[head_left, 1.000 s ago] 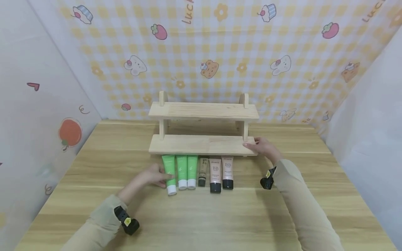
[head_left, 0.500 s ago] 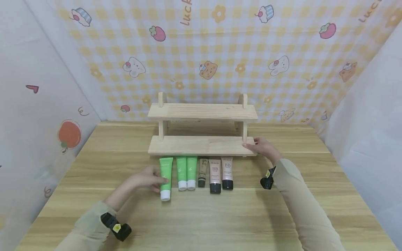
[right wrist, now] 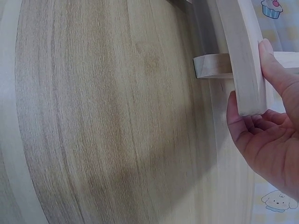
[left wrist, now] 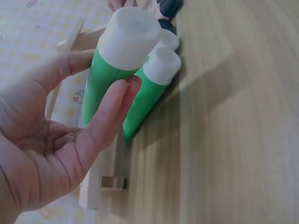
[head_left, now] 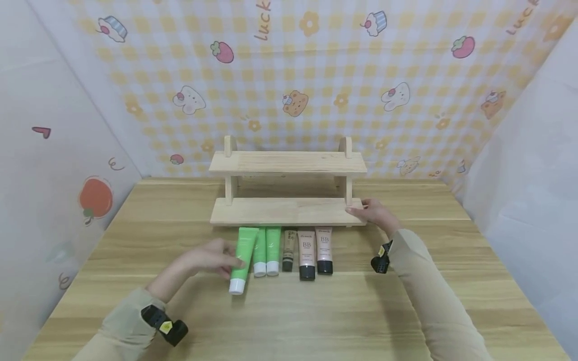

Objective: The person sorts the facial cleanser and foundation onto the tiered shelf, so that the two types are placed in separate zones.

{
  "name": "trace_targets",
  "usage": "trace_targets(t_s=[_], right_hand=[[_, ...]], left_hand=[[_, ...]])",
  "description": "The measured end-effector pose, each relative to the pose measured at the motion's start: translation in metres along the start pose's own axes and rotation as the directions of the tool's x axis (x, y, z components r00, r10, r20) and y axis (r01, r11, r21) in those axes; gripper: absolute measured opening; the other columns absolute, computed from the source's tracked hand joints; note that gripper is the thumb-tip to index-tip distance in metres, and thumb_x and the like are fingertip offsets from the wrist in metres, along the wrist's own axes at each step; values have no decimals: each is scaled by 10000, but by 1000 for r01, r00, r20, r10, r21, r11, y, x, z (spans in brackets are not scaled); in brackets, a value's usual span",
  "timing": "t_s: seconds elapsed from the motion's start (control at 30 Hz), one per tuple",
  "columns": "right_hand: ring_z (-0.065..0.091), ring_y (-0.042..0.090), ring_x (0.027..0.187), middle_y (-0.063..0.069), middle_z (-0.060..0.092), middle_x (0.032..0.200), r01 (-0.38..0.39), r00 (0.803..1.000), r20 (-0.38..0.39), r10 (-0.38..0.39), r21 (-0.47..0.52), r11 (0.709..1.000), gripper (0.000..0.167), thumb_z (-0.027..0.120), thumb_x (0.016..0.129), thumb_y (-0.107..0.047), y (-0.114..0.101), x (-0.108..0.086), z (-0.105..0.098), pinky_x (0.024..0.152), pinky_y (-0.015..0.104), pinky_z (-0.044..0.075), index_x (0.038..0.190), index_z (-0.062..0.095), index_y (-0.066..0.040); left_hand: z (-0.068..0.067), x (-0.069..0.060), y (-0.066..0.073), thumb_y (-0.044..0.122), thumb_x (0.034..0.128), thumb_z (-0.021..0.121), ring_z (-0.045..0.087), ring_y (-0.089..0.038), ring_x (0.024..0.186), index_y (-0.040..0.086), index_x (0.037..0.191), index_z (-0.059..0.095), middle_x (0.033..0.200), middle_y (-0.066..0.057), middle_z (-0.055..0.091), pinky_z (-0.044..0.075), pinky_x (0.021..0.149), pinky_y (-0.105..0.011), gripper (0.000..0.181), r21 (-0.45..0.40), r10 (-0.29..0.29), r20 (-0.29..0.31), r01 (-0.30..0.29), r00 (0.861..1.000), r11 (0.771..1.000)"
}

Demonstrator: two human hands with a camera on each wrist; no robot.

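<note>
Head view shows a person's left hand (head_left: 212, 256) clamped on a green tube (head_left: 244, 249), with its white cap (head_left: 237, 287) pointing toward the person. This tube slants, its cap end to the left and its flat end overlapping the next tube in line; whether the two touch cannot be told. Left wrist view shows the grip closer: thumb and fingers pinch the tube from opposite sides just below the cap.

To the right of the gripped tube, a row lies on the wooden table (head_left: 289, 326): two more green tubes (head_left: 273, 245) side by side, a slim brownish tube (head_left: 288, 248) with a dark cap, and two pink BB tubes (head_left: 306, 248) with black caps. All have their caps toward the person, and their far ends lie close to the front edge of a two-tier wooden rack (head_left: 271, 211).

The right hand (head_left: 380, 216) is clamped on the right end of the rack's lower board, well apart from the left hand. Right wrist view shows its thumb against one face of the board and its fingers curled round to the other.

Both arms wear beige sleeves (head_left: 433, 296), with a small black camera (head_left: 381, 258) at each wrist. Behind the rack hangs a yellow-checked cloth (head_left: 257, 75) printed with cartoon animals, strawberries and cupcakes.
</note>
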State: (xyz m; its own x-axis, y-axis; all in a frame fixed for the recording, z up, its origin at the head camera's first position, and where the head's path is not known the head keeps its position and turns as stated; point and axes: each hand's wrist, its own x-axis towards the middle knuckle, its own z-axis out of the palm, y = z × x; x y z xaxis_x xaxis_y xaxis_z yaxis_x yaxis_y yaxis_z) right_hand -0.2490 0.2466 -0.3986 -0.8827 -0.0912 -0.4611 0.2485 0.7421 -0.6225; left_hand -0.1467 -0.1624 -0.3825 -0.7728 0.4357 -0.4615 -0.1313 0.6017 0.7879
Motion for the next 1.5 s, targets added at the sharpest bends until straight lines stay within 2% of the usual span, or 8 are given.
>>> trace_targets(t_s=[0.2, 0.47, 0.6, 0.8, 1.03, 1.23, 1.5], right_hand=[[335, 414, 1289, 279, 312, 1413, -7, 1000, -11, 7, 6, 1000, 902, 502, 857, -558, 1, 2, -1, 1077, 548, 279, 1427, 146, 44], [308, 440, 1294, 302, 269, 1424, -11, 1000, -13, 11, 2, 1000, 921, 516, 854, -546, -1, 2, -1, 1074, 549, 282, 1417, 134, 74], [309, 438, 1295, 305, 262, 1426, -12, 1000, -14, 12, 21, 1000, 924, 530, 853, -532, 0, 4, 0, 1077, 539, 287, 1414, 131, 86], [305, 431, 1301, 296, 257, 1434, -21, 1000, -17, 21, 17, 1000, 925, 534, 852, -530, 1, 5, 0, 1076, 533, 292, 1417, 130, 80], [291, 425, 1310, 285, 258, 1438, -26, 1000, -16, 26, 15, 1000, 922, 530, 846, -546, 1, 6, -1, 1079, 539, 283, 1416, 155, 73], [277, 427, 1317, 275, 236, 1451, -40, 999, -33, 41, 24, 999, 946, 544, 825, -569, -1, 6, 0, 1082, 533, 281, 1420, 158, 57], [275, 429, 1318, 279, 238, 1448, -53, 998, -44, 55, 49, 997, 933, 557, 828, -549, -2, 3, 1, 1086, 532, 273, 1422, 158, 50]], left_hand=[[0, 7, 11, 187, 797, 652, 627, -156, 670, -67, 897, 579, 796, -104, 615, 573, 689, -359, 283, -17, 44, 18, -44, 999, 999], [2, 22, 27, 231, 780, 678, 650, -199, 681, -26, 884, 610, 755, -76, 655, 564, 682, -343, 286, 53, 23, -39, -21, 999, 998], [3, 26, 32, 264, 775, 687, 655, -216, 726, -42, 952, 593, 779, -83, 659, 554, 723, -340, 365, 61, 5, -50, -2, 999, 998], [6, 36, 41, 261, 780, 684, 659, -166, 733, -100, 1139, 523, 876, -111, 670, 554, 767, -311, 534, 74, -9, -48, 13, 999, 997], [8, 49, 49, 267, 777, 687, 655, -160, 726, -50, 1066, 580, 850, -94, 680, 557, 733, -303, 442, 85, 0, -47, 4, 999, 996], [8, 59, 59, 315, 780, 688, 658, -150, 721, -49, 1130, 554, 871, -86, 683, 550, 774, -319, 522, 119, -1, -66, 9, 998, 993], [14, 70, 71, 318, 776, 694, 670, -158, 740, -42, 1120, 562, 875, -88, 689, 539, 822, -351, 515, 115, 11, -67, -3, 998, 993]])
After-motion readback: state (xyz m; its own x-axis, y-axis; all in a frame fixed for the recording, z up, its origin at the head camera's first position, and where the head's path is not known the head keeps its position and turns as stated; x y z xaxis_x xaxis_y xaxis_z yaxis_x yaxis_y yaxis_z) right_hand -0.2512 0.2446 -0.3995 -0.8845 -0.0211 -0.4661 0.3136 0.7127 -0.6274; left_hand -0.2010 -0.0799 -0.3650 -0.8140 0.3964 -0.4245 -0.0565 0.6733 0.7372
